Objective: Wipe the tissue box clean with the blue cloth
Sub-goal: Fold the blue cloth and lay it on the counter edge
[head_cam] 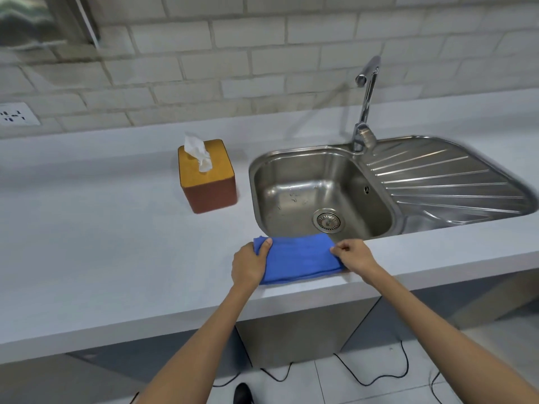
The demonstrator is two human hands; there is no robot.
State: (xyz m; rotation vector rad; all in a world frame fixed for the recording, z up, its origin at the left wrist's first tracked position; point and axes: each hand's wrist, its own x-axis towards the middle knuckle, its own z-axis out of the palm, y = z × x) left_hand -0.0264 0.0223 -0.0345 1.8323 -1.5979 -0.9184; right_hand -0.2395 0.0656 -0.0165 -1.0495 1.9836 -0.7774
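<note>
The blue cloth (300, 258) lies folded on the counter near its front edge, just in front of the sink. My left hand (249, 263) grips the cloth's left end, thumb on top. My right hand (354, 256) pinches the cloth's right edge between its fingertips. The tissue box (207, 175) is a cube with a yellow wooden top and reddish-brown sides, and a white tissue sticks up from it. It stands upright on the counter to the left of the sink, well behind and left of both hands, untouched.
A steel sink (320, 193) with a ribbed drainboard (449, 185) and a tall faucet (364, 112) sits right of the box. The light grey countertop (102, 228) stretches left. A brick-tiled wall with a socket (16, 113) runs behind. Black cables (379, 377) lie on the floor.
</note>
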